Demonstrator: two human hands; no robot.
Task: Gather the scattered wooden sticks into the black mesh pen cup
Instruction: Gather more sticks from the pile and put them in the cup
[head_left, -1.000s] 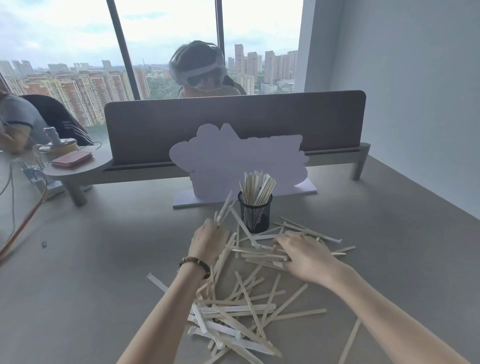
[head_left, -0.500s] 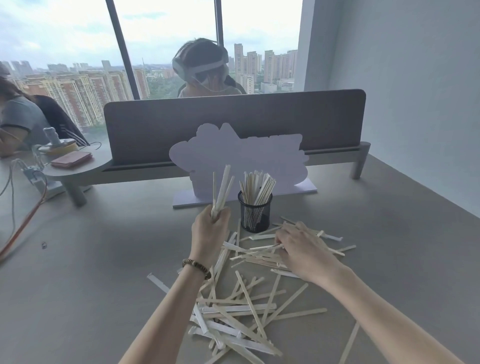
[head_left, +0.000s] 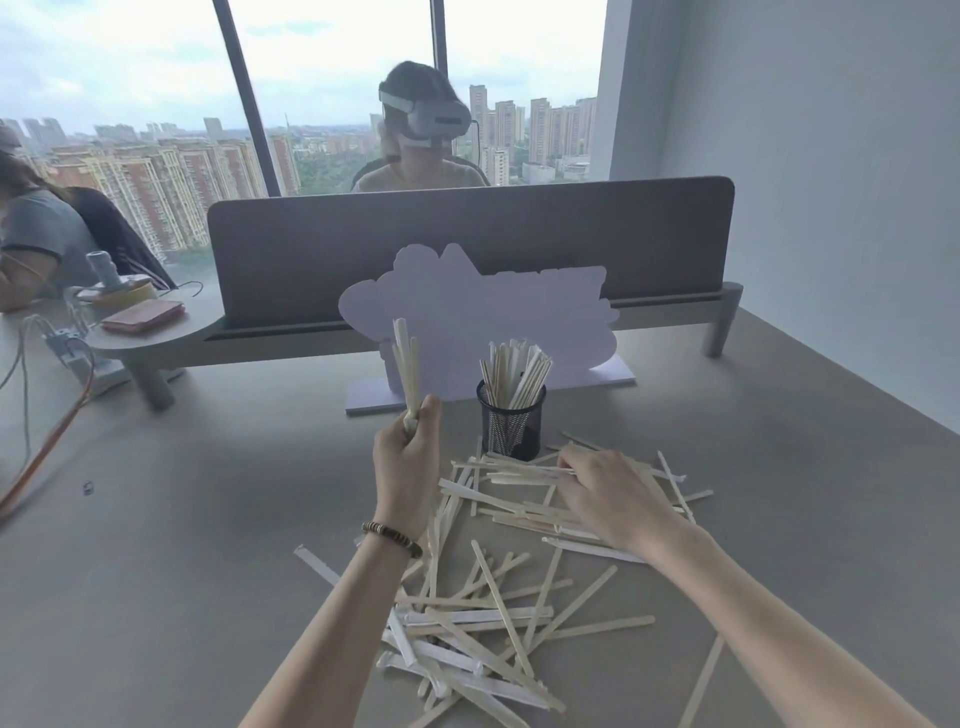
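The black mesh pen cup (head_left: 511, 426) stands upright on the grey table, with several wooden sticks (head_left: 514, 374) in it. Left of the cup, my left hand (head_left: 408, 467) is raised and closed around a small upright bundle of sticks (head_left: 406, 371). My right hand (head_left: 608, 493) lies palm down on the scattered stick pile (head_left: 483, 618) just right of the cup, fingertips pinching sticks near the cup's base. Many more loose sticks and white paper sleeves cover the table in front of me.
A white cloud-shaped cutout stand (head_left: 483, 317) rises right behind the cup, before a grey desk divider (head_left: 467, 244). A person with a headset sits beyond it. At left are a pink phone (head_left: 143, 317), cables and another seated person.
My left hand has lifted its bundle of sticks off the pile and turned it upright beside the cup. My right hand has slid along the pile toward the cup's base.
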